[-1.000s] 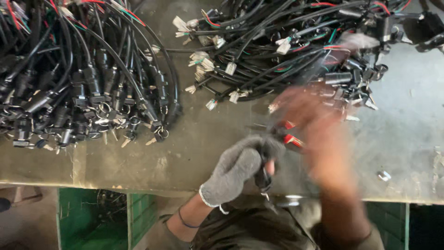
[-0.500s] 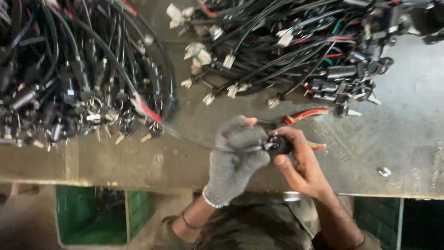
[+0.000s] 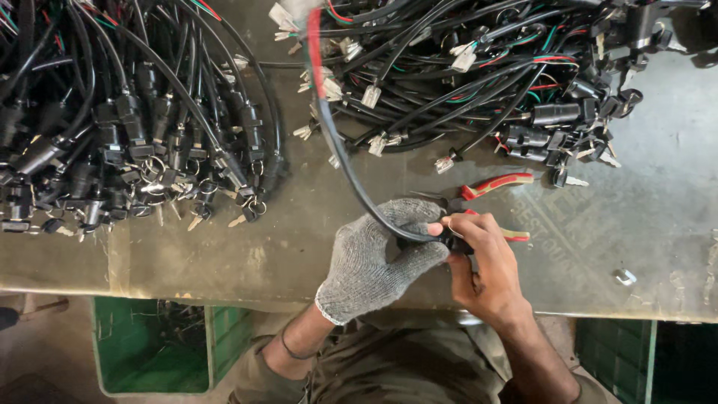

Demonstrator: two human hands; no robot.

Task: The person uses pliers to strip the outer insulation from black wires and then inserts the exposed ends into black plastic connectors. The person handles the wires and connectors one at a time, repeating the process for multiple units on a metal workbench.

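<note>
Both hands pinch a small black plug point(image 3: 451, 241): the gloved left hand point(image 3: 378, 254) and bare right hand point(image 3: 482, 265) meet around it. Its black cable point(image 3: 340, 157) arcs away over the tabletop point(image 3: 643, 217) toward the wire pile point(image 3: 479, 67); red-handled pliers point(image 3: 497, 183) lie just behind the grip.

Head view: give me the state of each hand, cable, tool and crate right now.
Left hand: gloved, gripping the black cable.
Right hand: bare, pinching the cable's black end piece.
Black cable: arched up off the bench.
Red-handled pliers: lying on the bench, unheld.
Green crate: under the bench, holding cables.
</note>
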